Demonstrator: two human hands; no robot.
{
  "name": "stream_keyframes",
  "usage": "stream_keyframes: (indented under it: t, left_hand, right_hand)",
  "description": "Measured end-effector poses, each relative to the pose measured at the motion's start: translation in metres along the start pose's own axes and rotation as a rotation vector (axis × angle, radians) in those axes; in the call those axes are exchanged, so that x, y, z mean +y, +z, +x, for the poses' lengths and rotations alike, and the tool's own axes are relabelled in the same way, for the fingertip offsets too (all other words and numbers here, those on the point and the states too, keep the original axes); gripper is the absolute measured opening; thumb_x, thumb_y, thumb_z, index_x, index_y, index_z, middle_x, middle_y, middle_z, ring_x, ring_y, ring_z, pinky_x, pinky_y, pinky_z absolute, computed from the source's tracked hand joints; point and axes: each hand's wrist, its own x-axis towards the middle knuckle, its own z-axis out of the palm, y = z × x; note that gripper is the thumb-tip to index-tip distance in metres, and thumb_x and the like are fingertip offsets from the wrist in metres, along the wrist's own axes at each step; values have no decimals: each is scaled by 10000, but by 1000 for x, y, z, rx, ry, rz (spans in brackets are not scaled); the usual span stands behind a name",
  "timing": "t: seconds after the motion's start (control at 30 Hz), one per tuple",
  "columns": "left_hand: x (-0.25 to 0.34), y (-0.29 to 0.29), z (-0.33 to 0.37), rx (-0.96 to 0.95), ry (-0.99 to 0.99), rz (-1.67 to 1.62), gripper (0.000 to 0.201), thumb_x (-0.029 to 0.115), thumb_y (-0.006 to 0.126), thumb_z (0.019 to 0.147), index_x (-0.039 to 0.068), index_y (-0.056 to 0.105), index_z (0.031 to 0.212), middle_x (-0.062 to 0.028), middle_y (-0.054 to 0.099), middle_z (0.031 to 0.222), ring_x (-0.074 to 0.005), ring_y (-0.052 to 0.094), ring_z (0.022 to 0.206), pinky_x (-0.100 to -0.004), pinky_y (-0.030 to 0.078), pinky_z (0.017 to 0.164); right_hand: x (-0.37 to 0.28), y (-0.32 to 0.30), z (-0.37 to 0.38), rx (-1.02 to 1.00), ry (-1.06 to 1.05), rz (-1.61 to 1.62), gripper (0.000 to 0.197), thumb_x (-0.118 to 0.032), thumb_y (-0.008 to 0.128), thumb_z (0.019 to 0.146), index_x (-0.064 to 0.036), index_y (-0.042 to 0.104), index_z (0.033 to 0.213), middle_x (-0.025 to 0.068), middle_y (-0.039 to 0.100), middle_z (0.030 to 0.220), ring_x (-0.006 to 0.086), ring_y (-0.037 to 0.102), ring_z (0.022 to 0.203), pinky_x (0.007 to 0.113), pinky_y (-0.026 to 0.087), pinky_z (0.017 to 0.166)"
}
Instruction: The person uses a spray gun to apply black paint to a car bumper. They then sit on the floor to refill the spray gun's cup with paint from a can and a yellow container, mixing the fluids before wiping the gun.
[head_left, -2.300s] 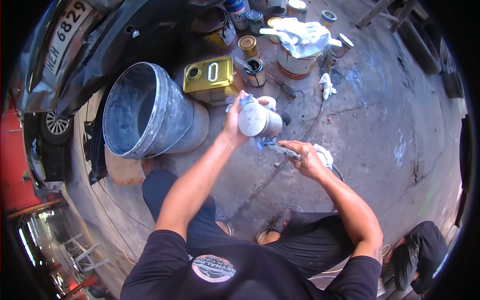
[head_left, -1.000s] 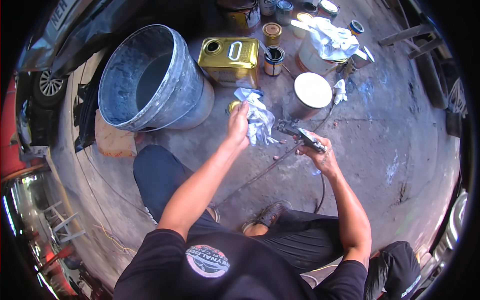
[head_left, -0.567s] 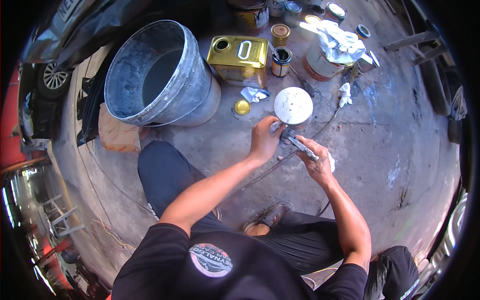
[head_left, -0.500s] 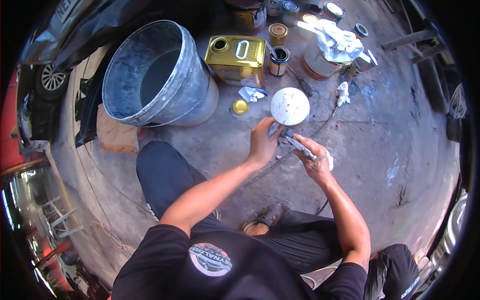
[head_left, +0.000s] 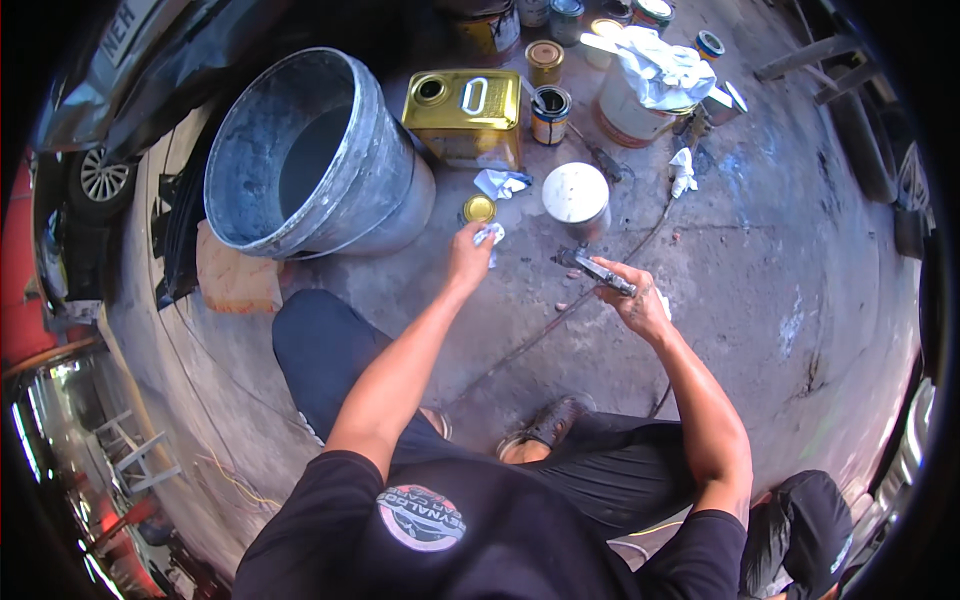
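Note:
My right hand (head_left: 640, 300) is wrapped round the handle of a paint spray gun (head_left: 603, 274), held above the floor in front of me. A round cup with a speckled white lid (head_left: 577, 192) rises just beyond the gun's body and seems joined to it. My left hand (head_left: 467, 262) is closed on a crumpled white rag (head_left: 490, 236), apart from the gun. Close beyond its fingers lies a small gold can lid (head_left: 480, 208). A crumpled white-and-blue cloth (head_left: 502, 183) is on the floor just past the lid.
At the left stands a large grey-stained bucket (head_left: 390, 190), beside a gold rectangular tin (head_left: 462, 140). An uncovered small paint can (head_left: 551, 118) and a tub (head_left: 625, 118) topped with white rags (head_left: 668, 70) are farther right. A hose (head_left: 520, 347) crosses the floor near my shoe (head_left: 553, 420).
My left hand has drawn back from the front of the spray gun, moving left toward the gold lid with the rag. The gun's cup has tilted, showing more of its side.

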Motion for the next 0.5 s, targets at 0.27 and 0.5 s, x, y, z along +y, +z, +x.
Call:
stream_keyframes:
  t: [0.27, 0.5]
  left_hand:
    - [11, -25, 5, -63, 87, 137, 307, 181, 758, 954, -6, 746, 1197, -217, 749, 1145, -379, 740, 1027, -476, 569, 861]
    - [105, -26, -13, -58, 223, 534, 471, 310, 808, 927, -14, 735, 1260, -198, 647, 1340, -412, 680, 1153, -486, 543, 972]
  right_hand:
    - [-2, -8, 0, -2, 16, -24, 511, 9, 713, 925, -67, 684, 1429, 146, 796, 1232, 237, 743, 1114, 380, 560, 980]
    - [22, -11, 5, 34, 28, -9, 527, -22, 797, 903, -94, 697, 1414, 159, 794, 1166, 236, 758, 1017, 379, 565, 901]
